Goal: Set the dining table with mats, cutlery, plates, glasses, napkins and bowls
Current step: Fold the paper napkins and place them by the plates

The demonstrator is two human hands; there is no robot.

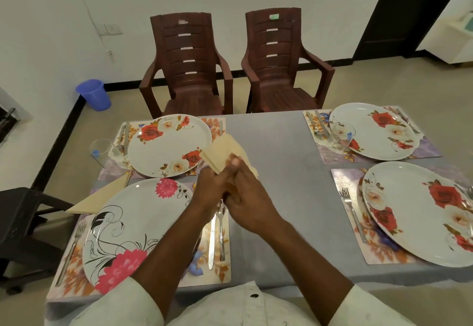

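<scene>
Grey table (276,146) has a wide bare strip down the middle, with 4 floral mats pushed out to the left and right edges, each carrying a plate. 2 brown chairs (189,69) sit tucked at the far edge. Both hands meet over that strip: left hand (210,187) and right hand (245,197) are curled around pale napkins (225,149), pinching them together above the near-left mat's corner (220,272).

Bare table strip (276,151) between mats (340,151)
</scene>
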